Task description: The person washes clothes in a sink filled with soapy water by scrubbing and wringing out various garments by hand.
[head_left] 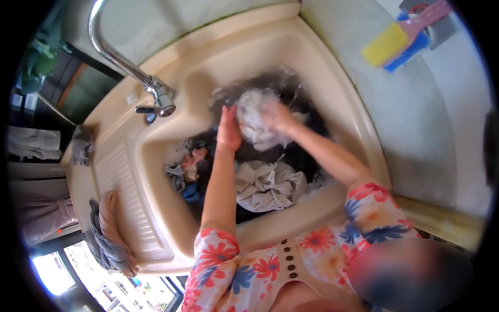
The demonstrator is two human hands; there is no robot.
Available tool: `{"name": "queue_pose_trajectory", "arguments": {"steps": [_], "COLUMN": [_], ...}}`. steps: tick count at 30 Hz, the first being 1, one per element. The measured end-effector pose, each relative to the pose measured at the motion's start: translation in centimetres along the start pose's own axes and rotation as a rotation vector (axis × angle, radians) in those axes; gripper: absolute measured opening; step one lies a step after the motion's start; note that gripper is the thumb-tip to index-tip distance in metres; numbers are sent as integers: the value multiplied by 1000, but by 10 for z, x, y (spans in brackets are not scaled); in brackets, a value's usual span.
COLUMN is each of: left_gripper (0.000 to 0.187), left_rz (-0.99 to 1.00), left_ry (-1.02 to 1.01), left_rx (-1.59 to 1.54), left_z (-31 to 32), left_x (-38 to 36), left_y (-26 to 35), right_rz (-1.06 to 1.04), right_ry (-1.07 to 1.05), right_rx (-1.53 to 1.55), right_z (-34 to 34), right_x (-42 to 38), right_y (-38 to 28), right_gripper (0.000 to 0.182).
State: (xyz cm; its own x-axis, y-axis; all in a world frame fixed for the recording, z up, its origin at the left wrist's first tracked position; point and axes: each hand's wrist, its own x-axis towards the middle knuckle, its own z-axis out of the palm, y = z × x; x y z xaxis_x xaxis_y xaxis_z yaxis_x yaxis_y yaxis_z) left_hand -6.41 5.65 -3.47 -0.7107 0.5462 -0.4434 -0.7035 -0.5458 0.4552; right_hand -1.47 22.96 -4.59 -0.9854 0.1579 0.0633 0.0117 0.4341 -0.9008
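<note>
A bunched white cloth (pixel 253 117) is held over the dark water in the beige sink (pixel 332 73). My right hand (pixel 275 118), blurred by motion, is closed on the right side of that cloth. Against its left edge is my left hand (pixel 228 129), fingers stretched out and pointing up toward the back of the sink. Nearer to me, a crumpled light-grey cloth (pixel 271 184) lies in the water. Small pink, grey and blue cloths (pixel 191 165) are bunched along the left side of the basin, left of my left forearm.
A chrome faucet (pixel 160 99) rises at the back left. Twisted grey and tan cloths (pixel 110 234) lie on the ribbed drainboard (pixel 122 182), and a small grey cloth (pixel 81 145) hangs on its far edge. Yellow-and-blue brushes (pixel 395 44) hang on the right wall.
</note>
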Motion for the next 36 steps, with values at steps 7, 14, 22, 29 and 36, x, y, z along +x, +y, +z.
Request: {"name": "queue_pose_trajectory", "arguments": {"steps": [7, 14, 22, 29, 36], "left_gripper": [34, 33, 30, 18, 20], "left_rz": [-166, -159, 202, 535, 651], "left_ry": [86, 254, 78, 211, 23], "left_rx": [82, 127, 705, 607, 446], "left_z": [-100, -69, 89, 89, 138], "left_x": [14, 1, -74, -72, -56], "left_y": [-90, -84, 42, 77, 88], "right_rz": [-97, -294, 133, 199, 384], "right_ry": [-147, -124, -142, -127, -814], "right_rx": [-314, -255, -334, -651, -927], "right_z": [51, 42, -26, -62, -73], "right_x": [-20, -71, 23, 37, -40], "right_y": [-33, -87, -24, 38, 26], "right_gripper": [26, 20, 38, 32, 26]}}
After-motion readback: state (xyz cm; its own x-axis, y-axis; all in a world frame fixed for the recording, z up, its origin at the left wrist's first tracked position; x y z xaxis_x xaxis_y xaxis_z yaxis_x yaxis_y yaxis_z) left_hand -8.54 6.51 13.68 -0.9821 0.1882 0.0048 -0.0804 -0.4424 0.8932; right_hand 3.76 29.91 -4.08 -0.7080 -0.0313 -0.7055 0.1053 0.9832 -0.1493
